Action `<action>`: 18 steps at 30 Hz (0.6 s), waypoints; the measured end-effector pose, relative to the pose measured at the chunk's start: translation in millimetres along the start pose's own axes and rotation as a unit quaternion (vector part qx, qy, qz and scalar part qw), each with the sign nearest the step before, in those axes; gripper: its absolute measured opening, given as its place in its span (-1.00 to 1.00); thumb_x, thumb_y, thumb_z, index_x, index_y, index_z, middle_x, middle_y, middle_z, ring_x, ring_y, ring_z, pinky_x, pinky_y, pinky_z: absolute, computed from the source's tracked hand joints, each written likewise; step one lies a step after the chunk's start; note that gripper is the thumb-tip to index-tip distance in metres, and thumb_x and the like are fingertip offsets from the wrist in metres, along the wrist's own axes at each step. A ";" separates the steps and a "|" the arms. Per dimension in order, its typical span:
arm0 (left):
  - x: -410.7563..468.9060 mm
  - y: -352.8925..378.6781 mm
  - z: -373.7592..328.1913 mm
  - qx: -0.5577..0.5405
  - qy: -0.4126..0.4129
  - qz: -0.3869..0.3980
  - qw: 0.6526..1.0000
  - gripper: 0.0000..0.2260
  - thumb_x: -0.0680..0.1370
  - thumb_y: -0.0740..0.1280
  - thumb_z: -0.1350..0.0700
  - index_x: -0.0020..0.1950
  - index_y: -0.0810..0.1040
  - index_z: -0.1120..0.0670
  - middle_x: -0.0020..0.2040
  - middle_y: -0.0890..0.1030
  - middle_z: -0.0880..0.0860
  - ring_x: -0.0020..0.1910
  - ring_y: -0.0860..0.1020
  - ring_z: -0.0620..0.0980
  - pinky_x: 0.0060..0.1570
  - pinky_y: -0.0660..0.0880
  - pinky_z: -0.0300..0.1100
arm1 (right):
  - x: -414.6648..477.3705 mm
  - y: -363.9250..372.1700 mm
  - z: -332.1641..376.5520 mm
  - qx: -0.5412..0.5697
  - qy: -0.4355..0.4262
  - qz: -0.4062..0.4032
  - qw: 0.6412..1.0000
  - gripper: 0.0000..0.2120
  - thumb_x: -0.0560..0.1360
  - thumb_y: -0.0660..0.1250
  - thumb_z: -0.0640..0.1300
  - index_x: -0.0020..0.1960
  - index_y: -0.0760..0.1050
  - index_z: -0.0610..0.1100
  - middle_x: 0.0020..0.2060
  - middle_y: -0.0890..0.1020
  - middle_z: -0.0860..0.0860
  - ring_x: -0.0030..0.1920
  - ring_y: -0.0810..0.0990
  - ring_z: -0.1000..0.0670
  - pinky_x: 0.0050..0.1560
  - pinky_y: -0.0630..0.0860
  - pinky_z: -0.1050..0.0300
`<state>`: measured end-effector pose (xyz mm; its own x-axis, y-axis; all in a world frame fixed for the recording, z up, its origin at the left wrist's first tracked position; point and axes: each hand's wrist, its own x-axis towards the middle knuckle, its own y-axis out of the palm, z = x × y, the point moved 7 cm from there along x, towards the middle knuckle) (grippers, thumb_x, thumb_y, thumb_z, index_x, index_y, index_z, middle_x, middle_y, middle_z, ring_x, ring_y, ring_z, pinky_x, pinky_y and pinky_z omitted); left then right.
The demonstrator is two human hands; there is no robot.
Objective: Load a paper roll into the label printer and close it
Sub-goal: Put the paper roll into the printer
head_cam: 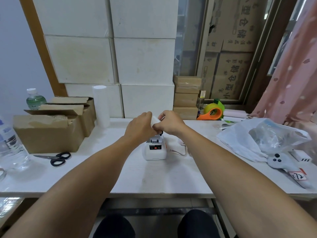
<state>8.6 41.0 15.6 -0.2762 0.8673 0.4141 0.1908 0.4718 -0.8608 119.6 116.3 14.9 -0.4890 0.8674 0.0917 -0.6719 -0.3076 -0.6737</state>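
Observation:
A small white label printer (155, 150) stands on the white table (154, 177), its lid raised and a red light showing on its front panel. Just above and behind it, my left hand (139, 128) and my right hand (169, 122) meet around a small white paper roll (155, 120). Both hands have fingers closed on the roll, which is mostly hidden between them. The printer's open compartment sits directly below the hands and is partly covered by them.
Black-handled scissors (57, 158) lie left of the printer beside open cardboard boxes (51, 127). A tall white roll (101, 105) stands behind. Water bottles (10, 145) are at far left. A plastic bag (262, 136), a white controller (281, 162) and a tape dispenser (213, 111) lie right.

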 end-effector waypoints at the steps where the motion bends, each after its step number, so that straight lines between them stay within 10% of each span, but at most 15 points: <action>1: 0.0 1.9 0.0 0.002 0.002 0.000 1.000 -0.52 0.41 0.52 -0.18 -0.01 0.33 0.08 -0.07 0.50 0.02 -0.15 0.49 0.13 -0.24 0.34 -0.07 | 0.5 1.5 -1.6 0.000 0.000 0.002 1.000 -0.68 0.32 0.57 -0.11 0.03 0.58 -0.09 -0.03 0.70 -0.02 -0.07 0.71 -0.04 -0.32 0.46 0.16; 10: -3.7 17.7 8.5 0.087 0.022 -0.052 0.995 -0.59 0.45 0.45 -0.11 0.05 0.47 0.19 -0.08 0.57 0.12 -0.27 0.52 0.20 -0.27 0.32 -0.05 | 10.8 17.9 -4.1 -0.042 -0.010 0.076 0.996 -0.81 0.32 0.51 -0.18 -0.07 0.68 -0.15 -0.13 0.75 -0.12 -0.24 0.62 -0.04 -0.26 0.49 0.13; 18: 0.1 26.3 29.9 -0.061 0.047 0.047 0.996 -0.56 0.42 0.53 -0.19 0.09 0.54 0.08 -0.04 0.54 -0.03 -0.14 0.51 0.02 -0.21 0.46 -0.08 | 17.4 10.5 -32.6 -0.079 -0.004 0.058 0.995 -0.71 0.29 0.61 -0.08 -0.02 0.69 -0.09 -0.11 0.70 -0.04 -0.14 0.62 -0.04 -0.19 0.53 0.07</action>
<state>-14.6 48.7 -15.8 -0.1625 0.9172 0.3637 0.3260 0.3978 -0.8576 122.2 141.0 -14.5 -0.5634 0.8261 0.0110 -0.5144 -0.3403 -0.7871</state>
